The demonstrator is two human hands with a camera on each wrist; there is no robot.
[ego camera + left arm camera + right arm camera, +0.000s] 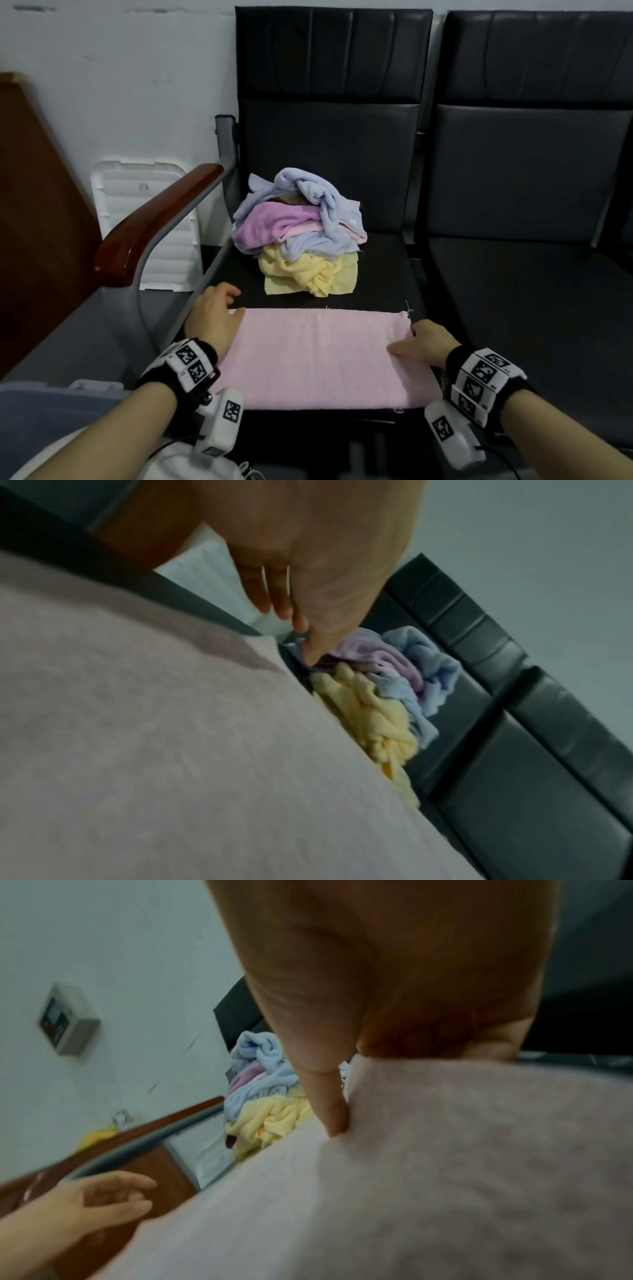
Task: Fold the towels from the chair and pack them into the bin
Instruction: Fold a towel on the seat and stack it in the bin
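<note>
A pink towel (318, 356) lies flat across the front of the black chair seat (387, 274). My left hand (226, 305) is at the towel's far left corner, fingers loose and holding nothing. My right hand (411, 339) pinches the towel's right edge. Its thumb (329, 1096) presses on top and its fingers are tucked out of sight beyond the edge. Behind the towel sits a crumpled pile of blue, purple, pink and yellow towels (301, 233). The left wrist view shows the left hand's fingers (284, 596) hanging over the pink towel (171, 750).
A wooden armrest (154, 219) on a grey metal frame borders the seat on the left. A white moulded panel (144, 219) leans on the wall behind it. A second black seat (531, 291) stands to the right. A blue-grey object (41, 401) lies at the lower left.
</note>
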